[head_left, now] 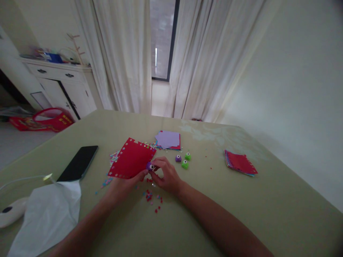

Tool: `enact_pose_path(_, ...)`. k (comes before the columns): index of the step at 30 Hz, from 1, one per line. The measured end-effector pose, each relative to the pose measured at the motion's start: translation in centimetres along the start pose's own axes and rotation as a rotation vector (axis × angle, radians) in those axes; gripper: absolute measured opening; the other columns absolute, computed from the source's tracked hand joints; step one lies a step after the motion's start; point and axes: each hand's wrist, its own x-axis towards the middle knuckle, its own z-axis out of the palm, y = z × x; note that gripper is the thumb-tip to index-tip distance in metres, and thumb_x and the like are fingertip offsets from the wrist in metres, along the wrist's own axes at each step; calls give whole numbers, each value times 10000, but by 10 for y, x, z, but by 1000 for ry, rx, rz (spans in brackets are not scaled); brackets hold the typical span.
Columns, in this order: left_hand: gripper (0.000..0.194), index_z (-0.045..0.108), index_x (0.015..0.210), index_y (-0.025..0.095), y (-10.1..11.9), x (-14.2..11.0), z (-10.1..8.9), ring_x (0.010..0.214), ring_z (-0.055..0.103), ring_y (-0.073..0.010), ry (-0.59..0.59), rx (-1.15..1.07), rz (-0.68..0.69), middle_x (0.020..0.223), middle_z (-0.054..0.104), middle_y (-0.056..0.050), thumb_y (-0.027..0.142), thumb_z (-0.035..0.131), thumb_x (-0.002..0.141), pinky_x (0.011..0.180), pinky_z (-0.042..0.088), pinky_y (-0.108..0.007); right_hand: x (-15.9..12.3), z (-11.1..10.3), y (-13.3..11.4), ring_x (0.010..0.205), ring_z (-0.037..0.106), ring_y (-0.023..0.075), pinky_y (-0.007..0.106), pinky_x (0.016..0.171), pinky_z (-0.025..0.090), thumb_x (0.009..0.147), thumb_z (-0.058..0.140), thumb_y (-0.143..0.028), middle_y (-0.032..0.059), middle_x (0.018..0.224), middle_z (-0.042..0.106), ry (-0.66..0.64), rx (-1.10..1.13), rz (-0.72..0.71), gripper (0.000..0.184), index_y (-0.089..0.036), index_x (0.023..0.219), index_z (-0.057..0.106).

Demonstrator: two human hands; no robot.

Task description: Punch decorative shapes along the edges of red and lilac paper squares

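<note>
A red sheet of paper (131,160) is held up a little above the table, with small cut-out shapes along several of its edges. My left hand (120,185) grips it at the lower edge, fingers mostly hidden beneath the sheet. At the right corner sits a small purple craft punch (149,165) with an eye on it, pinched by my right hand (166,175). The tip of my left thumb is close to the punch; whether it touches is unclear. Another purple punch (178,158) and two green punches (184,164) stand just right of my right hand.
Red and coloured paper bits (149,195) lie scattered below my hands. Behind is a stack of lilac paper (168,139); a red-topped stack (241,163) lies to the right. On the left are a phone (79,162), a white tissue (50,214) and a white device (13,212).
</note>
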Motion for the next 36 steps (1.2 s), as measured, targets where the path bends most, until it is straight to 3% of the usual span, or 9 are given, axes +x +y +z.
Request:
enact_pose_path(5, 281, 777, 1069, 245, -1, -1, 0, 1073, 751, -321, 18, 21, 22, 1100, 824, -69, 393, 754, 830, 1036, 540, -482, 2, 0, 0, 1020, 670, 207, 335, 824, 608, 975, 664, -171, 85, 1129, 652, 44, -26, -62, 323, -281, 1246, 529)
enact_pose_path(19, 249, 770, 1042, 237, -11, 2, 1, 1056, 753, -310, -17, 52, 48, 1070, 829, -69, 397, 712, 861, 1021, 543, -467, 3, -3, -5, 1046, 651, 216, 360, 892, 581, 975, 655, -158, 102, 1127, 657, 24, 0, -33, 247, -254, 1191, 581)
enact_pose_path(21, 255, 767, 1046, 237, -9, 2, 1, 1065, 748, -315, -16, 63, 30, 1077, 829, -67, 401, 715, 857, 1022, 539, -476, 4, -2, -10, 1052, 643, 217, 368, 905, 570, 984, 631, -165, 93, 1100, 656, 48, 75, 45, 174, -246, 1134, 600)
enact_pose_path(24, 299, 757, 1072, 227, -9, 1, 0, 1043, 754, -320, -4, 52, -31, 1085, 828, -76, 415, 729, 840, 969, 568, -472, 5, 3, -19, 954, 644, 195, 330, 825, 572, 997, 623, -225, 69, 1039, 629, 131, 264, 294, 23, -232, 1010, 604)
enact_pose_path(27, 305, 758, 1058, 213, -11, 0, 0, 1047, 754, -326, -6, 45, -42, 1085, 828, -83, 412, 737, 828, 951, 577, -463, 4, 8, -24, 850, 626, 171, 303, 757, 562, 975, 659, -298, 48, 1007, 596, 152, 424, 469, 109, -223, 961, 582)
enact_pose_path(32, 272, 765, 1032, 220, -8, -2, -3, 1068, 756, -326, -67, 6, -83, 1097, 831, -73, 417, 708, 853, 939, 589, -450, 3, 10, -24, 849, 636, 166, 305, 786, 553, 944, 708, -354, 35, 999, 610, 132, 586, 545, 203, -223, 1038, 585)
enact_pose_path(36, 288, 773, 1026, 240, -2, -3, -4, 1099, 745, -349, -16, 49, -100, 1110, 830, -72, 438, 743, 819, 989, 567, -492, 3, 11, -19, 837, 648, 165, 285, 753, 540, 867, 800, -441, 17, 940, 645, 130, 790, 669, 365, -228, 1061, 577)
